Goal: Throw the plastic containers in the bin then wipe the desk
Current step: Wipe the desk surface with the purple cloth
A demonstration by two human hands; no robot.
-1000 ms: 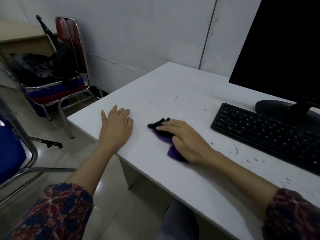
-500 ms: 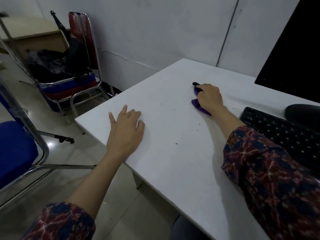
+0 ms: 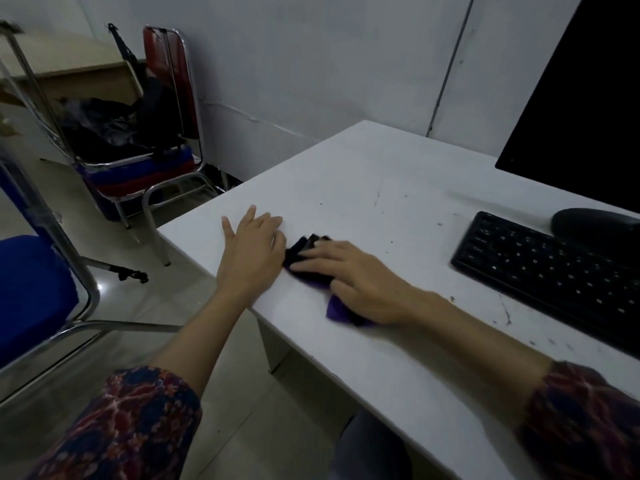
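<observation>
Single head-worn view, wide-angle, looking forward and down, close over the bench point(image 3: 398, 174); keyboard point(image 3: 547, 271) at 3 o'clock, chairs at 10.

Keyboard point(image 3: 550, 271) key legends blurred, nothing legible

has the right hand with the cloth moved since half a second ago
Yes. The right hand has drawn the purple cloth back from the desk's far side to its near edge, beside the left hand.
</observation>
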